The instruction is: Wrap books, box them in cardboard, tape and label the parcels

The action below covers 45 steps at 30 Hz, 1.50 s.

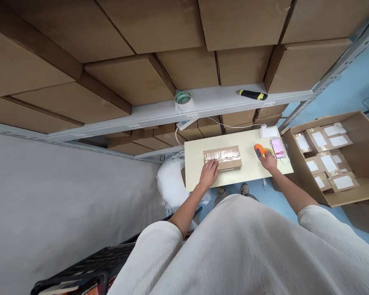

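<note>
A small cardboard box (230,164) lies on the pale yellow table (193,160), with shiny clear tape (224,154) running along its top. My left hand (209,173) rests on the box's near left part, fingers laid over the top and grasping nothing. To the right, over the table, my right hand (268,163) is closed around an orange tape dispenser (259,150); its handle is mostly hidden by my fingers. Just beyond that hand lies a pink flat item (278,147), partly blurred out.
At the right stands a large open carton (367,149) with several labelled small boxes (329,162). The shelf edge (215,98) above the table bears a tape roll (183,99), a yellow-black utility knife (252,95) and cartons. White wrapping (171,180) sits left, a black crate (89,262) lower left.
</note>
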### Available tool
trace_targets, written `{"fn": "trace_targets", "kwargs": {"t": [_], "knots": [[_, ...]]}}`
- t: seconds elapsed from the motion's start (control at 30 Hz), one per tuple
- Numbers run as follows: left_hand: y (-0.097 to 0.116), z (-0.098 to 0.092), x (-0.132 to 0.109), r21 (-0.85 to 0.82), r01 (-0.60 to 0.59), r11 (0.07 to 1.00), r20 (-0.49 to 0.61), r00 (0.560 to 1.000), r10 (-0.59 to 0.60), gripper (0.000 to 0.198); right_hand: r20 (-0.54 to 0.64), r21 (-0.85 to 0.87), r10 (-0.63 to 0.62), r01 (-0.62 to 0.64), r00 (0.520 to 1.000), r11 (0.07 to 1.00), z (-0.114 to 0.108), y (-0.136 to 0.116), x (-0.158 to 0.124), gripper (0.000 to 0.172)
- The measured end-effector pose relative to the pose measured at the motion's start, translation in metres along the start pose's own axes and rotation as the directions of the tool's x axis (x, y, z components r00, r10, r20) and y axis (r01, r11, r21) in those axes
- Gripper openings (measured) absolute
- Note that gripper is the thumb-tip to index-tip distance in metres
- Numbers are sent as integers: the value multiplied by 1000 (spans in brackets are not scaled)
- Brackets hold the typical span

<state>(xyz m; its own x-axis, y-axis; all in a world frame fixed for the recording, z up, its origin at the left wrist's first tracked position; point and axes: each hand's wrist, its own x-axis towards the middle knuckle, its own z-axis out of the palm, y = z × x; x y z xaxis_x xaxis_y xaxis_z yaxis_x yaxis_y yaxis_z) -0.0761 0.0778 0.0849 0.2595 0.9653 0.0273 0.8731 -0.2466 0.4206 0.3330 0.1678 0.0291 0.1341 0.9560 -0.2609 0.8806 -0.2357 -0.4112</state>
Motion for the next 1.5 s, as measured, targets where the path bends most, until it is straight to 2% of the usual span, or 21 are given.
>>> {"fn": "trace_targets", "kwargs": {"t": [0.1,0.37,0.53,0.63,0.73,0.83,0.9,0.97,1.03,1.17,1.27,1.4,1.5], "knots": [[4,3,2,-29,45,999,-4,999,-45,53,32,17,135,-136,990,991,2,1,5,40],[12,9,4,-52,134,990,-17,991,-135,58,-51,143,89,-81,995,986,16,-4,17,38],[12,7,3,-31,128,991,-9,992,-129,54,57,31,170,-172,984,985,14,-9,20,34],[12,7,2,-25,129,991,-12,992,-129,53,103,8,164,-165,981,986,7,-11,19,38],[11,8,3,-25,142,990,-13,990,-143,53,84,17,140,-142,987,990,-5,-11,19,40],[10,8,3,-33,136,990,-18,990,-137,53,74,1,122,-122,990,993,-26,-14,19,34],[9,7,3,-42,125,991,-21,992,-126,54,127,80,85,-95,988,992,-47,-19,19,32],[7,6,3,-55,114,992,-22,993,-115,55,199,265,-12,-42,980,963,-70,-31,18,35],[5,5,2,-66,101,993,-25,994,-103,55,233,456,-161,38,959,889,-92,-49,16,40],[4,6,1,-85,73,994,-42,996,-77,53,272,641,-395,141,877,754,-118,-103,10,51],[4,7,1,-92,62,994,-61,996,-67,52,328,701,-502,150,800,697,-117,-147,4,61],[4,8,-1,-107,43,993,-84,995,-52,54,418,726,-577,125,702,677,-99,-190,-3,63],[2,6,-1,-124,27,992,-86,996,-38,56,471,701,-567,103,676,705,-80,-206,-5,52]]}}
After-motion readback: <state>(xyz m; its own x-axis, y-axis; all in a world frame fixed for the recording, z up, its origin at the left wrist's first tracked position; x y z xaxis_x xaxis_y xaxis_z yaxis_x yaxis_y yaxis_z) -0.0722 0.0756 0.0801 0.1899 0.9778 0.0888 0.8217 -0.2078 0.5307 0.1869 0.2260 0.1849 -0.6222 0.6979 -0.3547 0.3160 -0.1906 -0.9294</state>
